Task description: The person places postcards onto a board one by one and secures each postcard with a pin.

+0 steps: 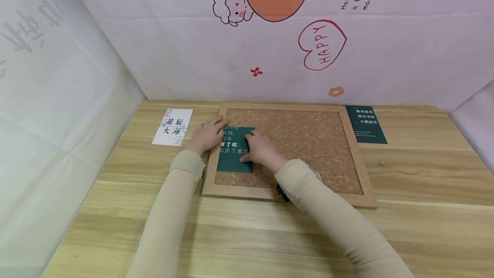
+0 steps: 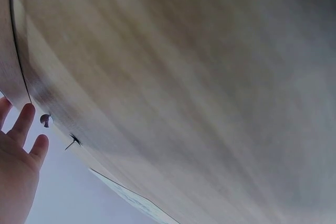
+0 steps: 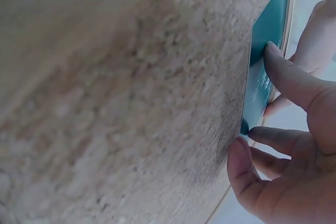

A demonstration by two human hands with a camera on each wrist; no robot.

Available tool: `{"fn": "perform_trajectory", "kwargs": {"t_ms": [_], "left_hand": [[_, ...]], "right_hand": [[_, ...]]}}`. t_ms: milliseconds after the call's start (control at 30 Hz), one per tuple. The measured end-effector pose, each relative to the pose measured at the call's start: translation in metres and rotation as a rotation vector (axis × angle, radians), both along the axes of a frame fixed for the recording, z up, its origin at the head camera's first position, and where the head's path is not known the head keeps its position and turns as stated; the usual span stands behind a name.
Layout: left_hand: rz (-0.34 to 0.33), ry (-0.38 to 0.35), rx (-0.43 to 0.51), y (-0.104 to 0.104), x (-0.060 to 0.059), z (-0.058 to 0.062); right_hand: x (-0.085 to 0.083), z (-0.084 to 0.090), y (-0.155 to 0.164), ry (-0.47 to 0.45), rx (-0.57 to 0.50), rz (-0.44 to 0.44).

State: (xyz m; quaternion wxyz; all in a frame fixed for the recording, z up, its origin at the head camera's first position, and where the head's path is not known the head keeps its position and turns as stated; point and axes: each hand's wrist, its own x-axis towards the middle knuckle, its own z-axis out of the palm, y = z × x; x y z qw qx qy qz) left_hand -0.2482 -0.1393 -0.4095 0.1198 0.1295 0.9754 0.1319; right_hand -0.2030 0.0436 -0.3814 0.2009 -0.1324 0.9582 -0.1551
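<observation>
A green card [image 1: 236, 162] with white characters lies on the left part of a cork board [image 1: 305, 149] with a light wooden frame. My right hand [image 1: 262, 147] is over the card's right side, thumb and fingers spread. In the right wrist view, the thumb of my right hand [image 3: 299, 156] touches the green card [image 3: 265, 61], and another fingertip is at its edge. My left hand [image 1: 208, 134] rests on the frame's left side near the card, fingers extended. The left wrist view shows only part of my left hand [image 2: 18, 166].
A white card [image 1: 173, 128] with dark characters lies left of the board on the wooden table [image 1: 247, 235]. Another green card [image 1: 366, 125] lies at the board's right, beside its upper corner. A tiny metallic piece [image 1: 382, 164] sits to the right. A printed white cloth [image 1: 173, 46] hangs behind.
</observation>
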Motion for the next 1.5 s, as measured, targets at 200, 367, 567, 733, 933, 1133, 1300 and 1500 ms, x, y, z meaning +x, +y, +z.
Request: {"fn": "perform_trajectory", "kwargs": {"t_ms": [200,367,567,733,933,1133,1300,1500], "left_hand": [[-0.001,-0.003,0.001,0.0,0.0,0.0],[0.001,-0.012,0.005,0.0,0.0,0.001],[-0.002,-0.009,0.015,-0.001,-0.002,0.0],[0.008,-0.003,0.044,-0.003,-0.003,0.001],[-0.002,-0.04,0.058,-0.002,-0.005,0.006],[0.004,-0.012,0.069,0.001,-0.007,0.011],[0.052,0.034,0.111,0.001,-0.007,0.019],[0.107,0.029,0.128,-0.005,-0.004,0.032]], "right_hand": [[-0.003,0.001,0.004,0.005,0.06,0.084],[-0.01,0.001,0.012,-0.012,0.054,0.153],[-0.016,-0.004,0.019,-0.067,0.002,0.169],[-0.016,-0.004,0.018,-0.063,0.003,0.184],[-0.014,-0.003,0.018,-0.071,0.029,0.186],[-0.014,-0.002,0.017,-0.07,0.061,0.189],[-0.013,-0.001,0.016,-0.063,0.076,0.196],[-0.012,0.0,0.017,-0.04,0.088,0.19]]}}
